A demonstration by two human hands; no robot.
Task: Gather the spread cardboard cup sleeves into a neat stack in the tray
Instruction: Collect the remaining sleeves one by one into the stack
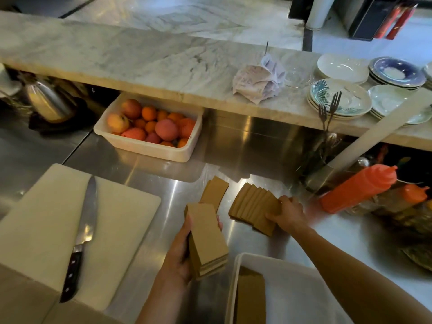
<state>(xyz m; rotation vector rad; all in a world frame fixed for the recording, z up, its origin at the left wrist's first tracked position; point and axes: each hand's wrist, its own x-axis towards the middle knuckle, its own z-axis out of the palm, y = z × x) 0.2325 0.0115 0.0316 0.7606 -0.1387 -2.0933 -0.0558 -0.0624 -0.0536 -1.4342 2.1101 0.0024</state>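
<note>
Tray point(294, 291), steel counter point(145, 174); left hand point(180, 251) grips sleeve stack point(207, 237), right hand point(291, 212) grips fanned sleeves point(254, 206).

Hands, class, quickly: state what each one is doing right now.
Left hand: closed, holding a squared stack of sleeves.
Right hand: closed, gripping the fanned sleeves on the counter.

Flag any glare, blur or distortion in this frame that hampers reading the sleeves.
Head view: bright glare streaks on the steel counter beside the fanned sleeves; the wide-angle lens bows the marble shelf; the orange squeeze bottle and the right hand look soft; the stack in the left hand is sharp; overall dim, warm light.
</note>
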